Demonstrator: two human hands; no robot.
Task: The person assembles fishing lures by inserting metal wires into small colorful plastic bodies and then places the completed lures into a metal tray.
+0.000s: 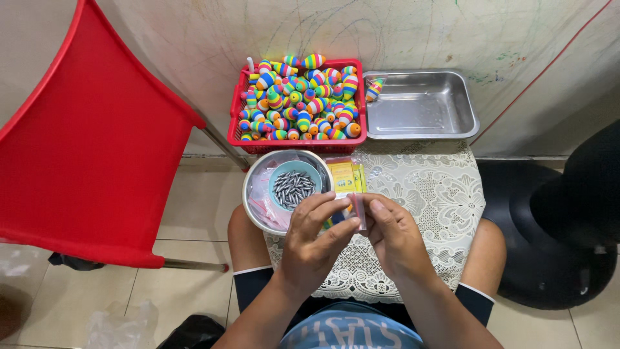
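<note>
My left hand [314, 240] and my right hand [395, 234] meet over a small table draped in a white lace cloth [445, 194]. Together their fingertips pinch a small clear plastic packet [357, 210] with a pinkish edge. Just beyond my left hand stands a round metal bowl [258, 174] holding a small blue dish [278, 171] of grey metal sinkers [294, 187]. Yellow packets [344, 174] lie next to the bowl.
A red basket [358, 132] full of several rainbow-striped foam floats stands at the back. Right of it a steel tray [423, 106] holds one float [374, 89]. A red plastic chair [84, 148] is at the left, a black stool [568, 220] at the right.
</note>
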